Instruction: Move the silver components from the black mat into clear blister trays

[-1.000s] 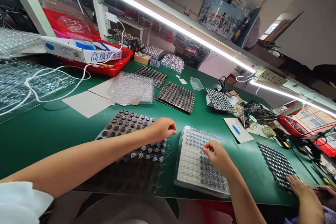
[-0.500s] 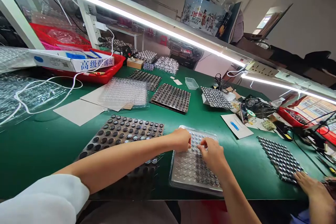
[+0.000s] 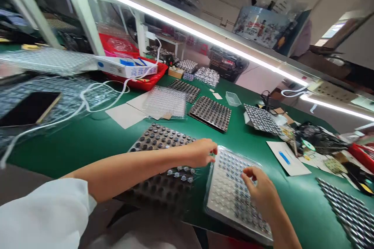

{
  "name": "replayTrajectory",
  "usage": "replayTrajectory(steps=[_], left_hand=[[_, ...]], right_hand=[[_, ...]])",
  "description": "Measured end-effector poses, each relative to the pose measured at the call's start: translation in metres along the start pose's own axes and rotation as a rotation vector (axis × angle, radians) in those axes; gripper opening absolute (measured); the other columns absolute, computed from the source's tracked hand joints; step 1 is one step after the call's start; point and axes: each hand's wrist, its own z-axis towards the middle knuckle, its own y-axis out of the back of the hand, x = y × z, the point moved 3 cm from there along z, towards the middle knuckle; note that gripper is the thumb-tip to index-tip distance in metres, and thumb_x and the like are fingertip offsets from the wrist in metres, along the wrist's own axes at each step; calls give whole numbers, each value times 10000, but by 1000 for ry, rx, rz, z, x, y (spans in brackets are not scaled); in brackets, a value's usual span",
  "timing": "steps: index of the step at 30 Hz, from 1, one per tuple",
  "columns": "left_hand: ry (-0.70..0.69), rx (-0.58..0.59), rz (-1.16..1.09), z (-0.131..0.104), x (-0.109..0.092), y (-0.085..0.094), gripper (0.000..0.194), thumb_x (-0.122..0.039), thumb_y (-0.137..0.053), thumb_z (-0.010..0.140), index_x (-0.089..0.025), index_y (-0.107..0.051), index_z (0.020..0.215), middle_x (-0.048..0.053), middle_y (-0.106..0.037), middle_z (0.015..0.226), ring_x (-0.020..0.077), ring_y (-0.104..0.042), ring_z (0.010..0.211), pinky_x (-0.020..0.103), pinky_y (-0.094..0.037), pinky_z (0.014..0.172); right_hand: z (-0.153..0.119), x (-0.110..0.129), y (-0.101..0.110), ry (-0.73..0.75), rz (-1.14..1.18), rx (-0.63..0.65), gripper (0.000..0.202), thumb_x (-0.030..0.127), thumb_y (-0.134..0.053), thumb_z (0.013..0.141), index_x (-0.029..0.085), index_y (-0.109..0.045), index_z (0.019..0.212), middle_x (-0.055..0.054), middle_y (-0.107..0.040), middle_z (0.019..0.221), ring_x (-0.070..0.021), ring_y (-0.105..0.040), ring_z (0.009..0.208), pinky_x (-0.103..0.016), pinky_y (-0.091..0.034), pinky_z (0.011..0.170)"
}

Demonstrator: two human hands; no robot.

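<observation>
We see the left hand and right hand apart — their grip we cannot tell — with the pocketed tray beneath the right, the dark sheet under the left forearm.

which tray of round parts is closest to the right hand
The pale tray, directly beneath the right hand and only partly filled; the dark tray beside it lies farther left, under the left forearm.

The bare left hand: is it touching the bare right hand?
Apart: the head view shows the pale plastic tray through the gap between left hand and right hand.
</observation>
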Motion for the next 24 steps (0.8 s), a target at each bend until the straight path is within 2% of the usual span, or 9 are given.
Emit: replayTrajectory(steps=[3, 5, 7, 9, 13, 16, 20, 24], left_hand=[[88, -116, -51, -52, 44, 40, 194, -296, -564, 810, -201, -642, 960, 45, -644, 989, 185, -585, 892, 260, -425, 772], [177, -162, -42, -82, 71, 60, 165, -268, -545, 808, -192, -654, 904, 39, -658, 919, 182, -589, 849, 258, -418, 746], [253, -166, -47, -104, 92, 70, 170, -270, -531, 814, -188, -663, 882, 42, -667, 896, 182, -592, 817, 257, -414, 710], [275, -148, -65, -116, 106, 70, 184, -291, -530, 820, -192, -671, 885, 46, -676, 913, 183, -597, 814, 254, -415, 698], [207, -186, -52, -119, 117, 58, 165, -297, -569, 806, -194, -684, 863, 38, -681, 909, 183, -600, 867, 251, -417, 774], [188, -202, -23, -116, 123, 50, 167, -304, -598, 795, -196, -697, 875, 39, -681, 917, 187, -591, 905, 251, -415, 797], [187, -190, 15, -110, 130, 46, 180, -356, -653, 756, -219, -715, 853, 31, -694, 885, 207, -583, 911, 274, -411, 805], [197, -187, 53, -100, 129, 42, 128, -339, -687, 706, -241, -721, 781, 19, -701, 813, 214, -597, 864, 282, -416, 777]], right_hand=[[10, 16, -10, 85, 29, 40, 295, 492, -506, 779, 258, -634, 907, -77, -672, 927, -256, -588, 838, -410, -422, 770], [18, 40, -18, 157, 30, 96, 294, 482, -510, 780, 259, -650, 913, -79, -676, 952, -263, -590, 871, -414, -420, 794], [27, 72, -27, 230, 19, 171, 280, 446, -493, 809, 259, -657, 939, -74, -671, 997, -258, -582, 931, -403, -410, 826], [36, 107, -39, 293, -5, 246, 258, 392, -477, 837, 252, -660, 955, -64, -665, 1017, -243, -570, 970, -381, -396, 847], [55, 166, -70, 380, -57, 347, 207, 294, -510, 832, 244, -668, 957, -38, -666, 1011, -217, -553, 1000, -334, -365, 852], [66, 197, -89, 434, -85, 368, 181, 265, -525, 832, 252, -669, 941, -22, -670, 1002, -199, -548, 994, -316, -334, 845], [74, 221, -106, 467, -127, 401, 144, 303, -543, 832, 248, -672, 865, -14, -678, 942, -191, -549, 945, -297, -310, 795], [80, 229, -116, 438, -142, 441, 126, 322, -603, 780, 223, -678, 797, -17, -688, 871, -176, -569, 860, -261, -315, 720]])
